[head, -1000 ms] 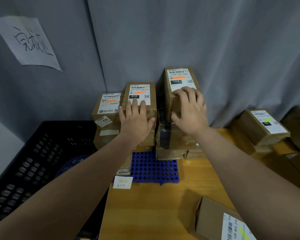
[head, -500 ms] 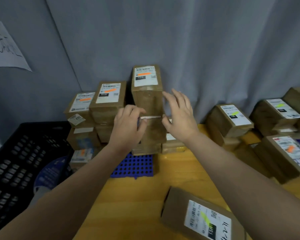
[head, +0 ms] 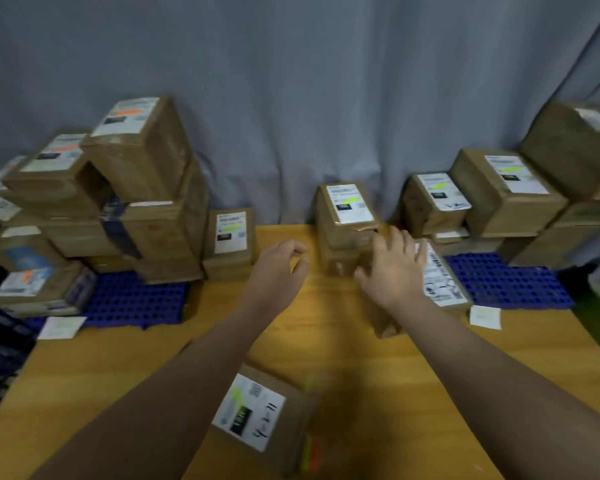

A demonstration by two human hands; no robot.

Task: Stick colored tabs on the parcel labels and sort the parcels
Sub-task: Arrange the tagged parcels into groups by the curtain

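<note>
Though blurred — labelled parcel (head: 442, 278), long axis toward curtain (head: 326, 98).

Two bare arms were above the table (head: 326, 341), both long and smooth, wide near the table's front edge, thin at the wrists, left hand (head: 278, 271) bare, right hand (head: 392, 275) bare, fingers (head: 399, 244) a little blurred

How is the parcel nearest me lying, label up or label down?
Label up: the near parcel lies flat on the table, white label with green tab showing.
</note>
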